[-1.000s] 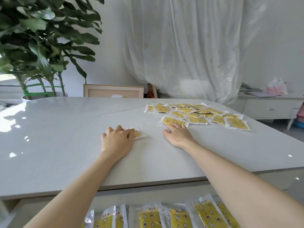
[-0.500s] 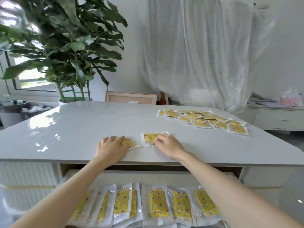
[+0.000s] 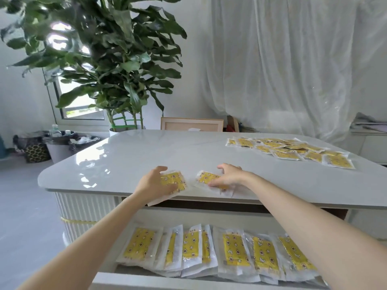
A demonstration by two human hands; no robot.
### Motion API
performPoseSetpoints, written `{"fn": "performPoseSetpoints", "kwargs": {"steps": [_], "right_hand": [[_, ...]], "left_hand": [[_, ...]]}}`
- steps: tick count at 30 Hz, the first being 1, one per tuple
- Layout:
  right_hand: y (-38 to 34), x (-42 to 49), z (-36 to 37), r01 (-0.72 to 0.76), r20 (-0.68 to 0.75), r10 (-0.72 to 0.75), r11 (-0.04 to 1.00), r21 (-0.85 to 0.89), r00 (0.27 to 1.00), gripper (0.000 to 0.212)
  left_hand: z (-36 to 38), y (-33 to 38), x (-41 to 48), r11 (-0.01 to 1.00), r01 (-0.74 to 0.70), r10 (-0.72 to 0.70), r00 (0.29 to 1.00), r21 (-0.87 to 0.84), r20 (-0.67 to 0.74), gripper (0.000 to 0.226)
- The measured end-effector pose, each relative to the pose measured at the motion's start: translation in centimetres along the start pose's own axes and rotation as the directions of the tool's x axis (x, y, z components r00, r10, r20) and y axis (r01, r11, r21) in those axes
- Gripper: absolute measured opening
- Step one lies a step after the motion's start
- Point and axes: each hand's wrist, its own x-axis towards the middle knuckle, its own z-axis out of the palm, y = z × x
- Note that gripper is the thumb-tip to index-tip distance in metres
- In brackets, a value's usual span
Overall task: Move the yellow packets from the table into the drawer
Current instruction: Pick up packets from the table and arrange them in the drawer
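Note:
At the front edge of the white table (image 3: 125,155), my left hand (image 3: 154,184) grips a yellow packet (image 3: 174,182) that hangs partly over the edge. Beside it my right hand (image 3: 227,176) has its fingers curled round a second yellow packet (image 3: 206,178) that lies on the tabletop. Several more yellow packets (image 3: 289,150) are spread over the table's far right. Below the edge the drawer (image 3: 146,282) stands pulled out, with a row of several yellow packets (image 3: 219,250) lying in it.
A big potted plant (image 3: 117,65) stands behind the table's far left corner, next to a wooden frame (image 3: 191,123). White curtains hang along the back. Bins and bags (image 3: 52,143) sit on the floor at left. A low cabinet (image 3: 370,141) is at the right.
Both hands have dragged their packets back across the table to its front edge and curled round them. The view has pulled back and more of the open drawer shows.

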Motion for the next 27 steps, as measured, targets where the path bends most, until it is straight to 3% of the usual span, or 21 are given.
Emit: {"fn": "performPoseSetpoints", "kwargs": {"steps": [2, 5, 7, 9, 12, 17, 21, 24, 27], "right_hand": [[-0.6, 0.1, -0.3, -0.045, 0.060, 0.045, 0.999, 0.003, 0.997, 0.094], [-1.5, -0.1, -0.4, -0.067, 0.125, 0.060, 0.996, 0.057, 0.990, 0.069], [-1.3, 0.0, 0.2, -0.081, 0.082, 0.070, 0.987, 0.140, 0.994, 0.056], [-1.2, -0.2, 0.7, -0.064, 0.036, 0.058, 0.981, 0.184, 0.998, 0.047], [-1.4, -1.8, 0.4, 0.008, 0.127, -0.036, 0.977, 0.211, 0.991, 0.029], [-1.0, -5.5, -0.4, 0.086, 0.383, -0.126, 0.989, 0.121, 0.915, 0.038], [0.2, -7.3, 0.0, 0.046, 0.600, -0.064, 0.998, 0.044, 0.798, 0.016], [1.6, -7.6, 1.3, 0.013, 0.636, 0.043, 0.997, -0.083, 0.770, 0.007], [4.4, -6.7, 3.0, -0.098, 0.615, 0.155, 0.987, -0.125, 0.773, 0.006]], "left_hand": [[-0.4, 0.3, 0.0, 1.000, 0.000, 0.000, 1.000, 0.020, -0.010, 0.064], [-1.0, 0.5, -0.2, 1.000, -0.010, 0.011, 1.000, 0.026, -0.007, 0.040], [-1.3, 0.8, -0.6, 1.000, -0.004, 0.004, 1.000, 0.003, 0.012, 0.029], [-1.4, 0.9, -1.1, 1.000, 0.013, -0.012, 0.998, -0.021, 0.056, 0.033], [-1.6, 1.3, -2.2, 0.997, 0.012, -0.001, 0.990, -0.078, 0.141, 0.041], [-3.1, 1.6, -4.6, 0.999, -0.036, 0.047, 0.926, -0.037, 0.374, 0.031], [-2.7, 0.3, -5.9, 0.993, -0.050, -0.020, 0.819, 0.107, 0.573, 0.021], [-1.0, -0.5, -6.3, 0.979, -0.025, -0.108, 0.780, 0.204, 0.616, 0.024], [1.2, -1.2, -5.8, 0.973, 0.093, -0.202, 0.787, 0.213, 0.583, 0.034]]}}
